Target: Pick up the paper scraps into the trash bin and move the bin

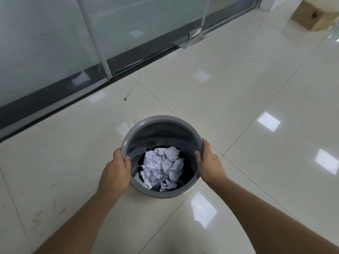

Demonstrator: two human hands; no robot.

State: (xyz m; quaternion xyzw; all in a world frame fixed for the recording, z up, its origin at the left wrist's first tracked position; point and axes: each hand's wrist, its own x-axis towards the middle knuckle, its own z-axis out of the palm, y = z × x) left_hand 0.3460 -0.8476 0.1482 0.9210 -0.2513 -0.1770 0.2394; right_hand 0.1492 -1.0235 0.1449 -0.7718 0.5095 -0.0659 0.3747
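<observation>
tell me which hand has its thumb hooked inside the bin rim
Both do. The left hand and the right hand each grip the grey bin's rim on opposite sides, thumb inside and fingers outside, so neither stands apart.

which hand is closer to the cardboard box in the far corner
Right. The right hand grips the bin rim on the side facing the cardboard box; the left hand grips the opposite rim, farther from it. Both are well short of the box.

glossy tile floor point(238, 88), frosted glass wall point(45, 43)
</observation>
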